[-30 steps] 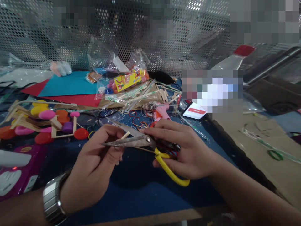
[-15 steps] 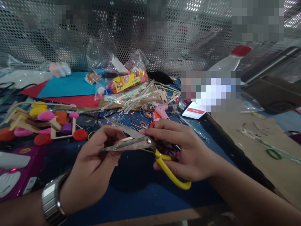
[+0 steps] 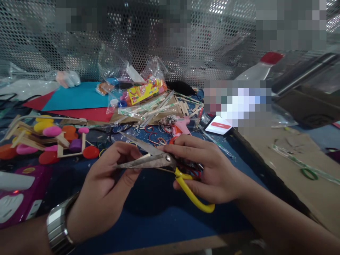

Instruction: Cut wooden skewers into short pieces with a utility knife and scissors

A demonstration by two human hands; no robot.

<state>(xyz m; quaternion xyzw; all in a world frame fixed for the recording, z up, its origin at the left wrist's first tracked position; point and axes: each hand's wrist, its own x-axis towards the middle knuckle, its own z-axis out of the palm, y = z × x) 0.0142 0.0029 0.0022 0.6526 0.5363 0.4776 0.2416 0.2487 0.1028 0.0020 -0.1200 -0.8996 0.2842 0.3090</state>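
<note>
Scissors with yellow handles are gripped in my right hand, their blades apart and pointing left. A short pale stick lies between the blades, with its other end pinched in the fingers of my left hand. The lower blade passes in front of the left fingers, hiding part of the stick. A metal-band watch is on my left wrist. Behind the scissors, a pink glue gun lies among loose bands and scraps.
Models of wooden sticks and coloured balls stand at left, above a purple device. Farther back are blue paper, bagged clay and a lit phone. Cardboard lies at right.
The stick has shifted slightly right, deeper between the scissor blades. The lower blade tip has risen a little; both hands keep their grip.
</note>
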